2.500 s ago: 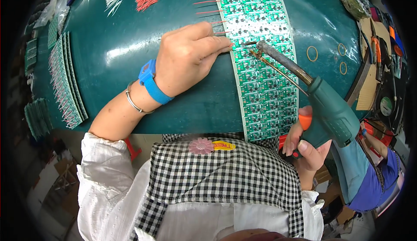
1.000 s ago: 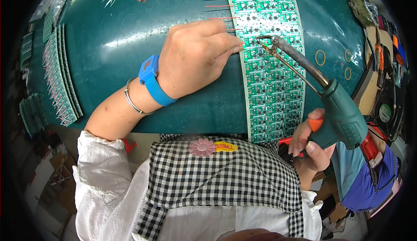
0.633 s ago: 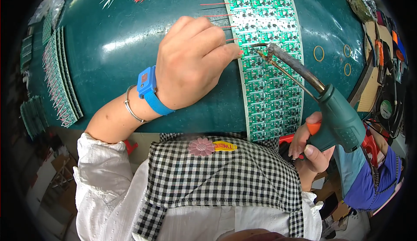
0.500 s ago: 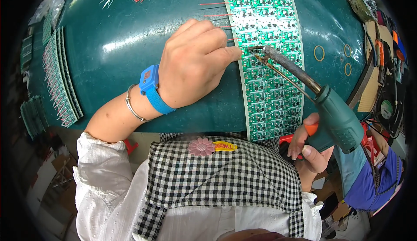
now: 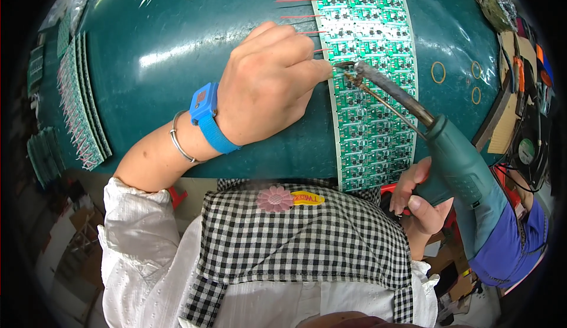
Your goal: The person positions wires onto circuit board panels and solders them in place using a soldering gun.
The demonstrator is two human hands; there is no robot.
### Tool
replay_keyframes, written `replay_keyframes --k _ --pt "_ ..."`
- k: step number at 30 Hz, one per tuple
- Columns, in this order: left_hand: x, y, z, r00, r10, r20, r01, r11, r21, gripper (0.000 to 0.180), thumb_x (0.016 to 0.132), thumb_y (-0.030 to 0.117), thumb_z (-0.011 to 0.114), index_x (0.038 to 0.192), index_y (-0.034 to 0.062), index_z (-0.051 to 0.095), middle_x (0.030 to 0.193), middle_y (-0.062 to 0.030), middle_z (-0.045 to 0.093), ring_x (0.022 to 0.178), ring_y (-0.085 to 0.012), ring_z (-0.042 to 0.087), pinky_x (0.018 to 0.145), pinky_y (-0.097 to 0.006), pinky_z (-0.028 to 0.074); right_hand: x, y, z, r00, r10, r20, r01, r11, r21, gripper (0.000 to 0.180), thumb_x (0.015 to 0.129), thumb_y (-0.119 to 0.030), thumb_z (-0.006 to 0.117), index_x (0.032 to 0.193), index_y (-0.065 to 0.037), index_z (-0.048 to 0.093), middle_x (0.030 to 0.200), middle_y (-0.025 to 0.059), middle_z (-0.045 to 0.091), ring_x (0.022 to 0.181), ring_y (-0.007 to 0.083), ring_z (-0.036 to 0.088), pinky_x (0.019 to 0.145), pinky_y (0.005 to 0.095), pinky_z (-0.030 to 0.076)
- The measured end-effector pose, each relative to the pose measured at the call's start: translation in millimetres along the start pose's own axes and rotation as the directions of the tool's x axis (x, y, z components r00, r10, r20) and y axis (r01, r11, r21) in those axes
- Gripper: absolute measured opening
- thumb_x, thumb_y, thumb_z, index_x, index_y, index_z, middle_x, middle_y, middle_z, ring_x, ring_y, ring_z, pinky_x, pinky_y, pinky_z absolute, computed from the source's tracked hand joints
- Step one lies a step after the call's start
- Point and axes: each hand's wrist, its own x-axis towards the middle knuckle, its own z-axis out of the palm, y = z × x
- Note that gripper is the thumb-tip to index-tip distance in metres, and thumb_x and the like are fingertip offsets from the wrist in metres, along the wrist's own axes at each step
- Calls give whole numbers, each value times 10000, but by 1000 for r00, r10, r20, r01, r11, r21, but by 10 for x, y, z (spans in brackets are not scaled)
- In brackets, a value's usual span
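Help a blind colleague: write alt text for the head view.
A person's right hand holds a green soldering gun with its tip over a green circuit-board panel, near the left hand at the panel's left edge. Red wires stick out along that edge.

Open tabletop (image 5: 156,100) left of left hand (image 5: 269,85), soldering gun (image 5: 456,153) over circuit panel (image 5: 373,133)

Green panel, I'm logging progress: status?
Left hand at left edge of panel, partly hiding red wire. Right hand gripping soldering gun, tip near left fingers.
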Motion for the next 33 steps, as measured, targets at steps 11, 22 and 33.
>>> replay_keyframes --k 11,22,33 --pt "-1 5 11 1000 -11 13 11 1000 3 260 619 -48 763 842 72 703 657 -23 514 599 -201 504 544 -320 393 86 -49 -25 993 -105 53 101 992 73 627 718 -123 688 1200 167 411 558 123 519 416 177 497 402 280 452" --pt "-9 11 21 1000 7 -23 -6 997 77 210 646 -12 775 818 74 689 681 -20 566 624 -205 540 589 -327 411 30 -60 -44 992 -123 36 119 988 98 623 711 -124 705 1178 169 416 560 127 519 412 178 499 394 284 457" --pt "-50 173 10 999 17 -27 -16 999 30 174 596 1 685 751 80 672 668 -22 500 633 -220 527 622 -342 429 -153 -22 -63 996 -54 -70 57 997 48 581 665 -87 695 1143 157 474 881 182 582 494 170 535 427 271 468"
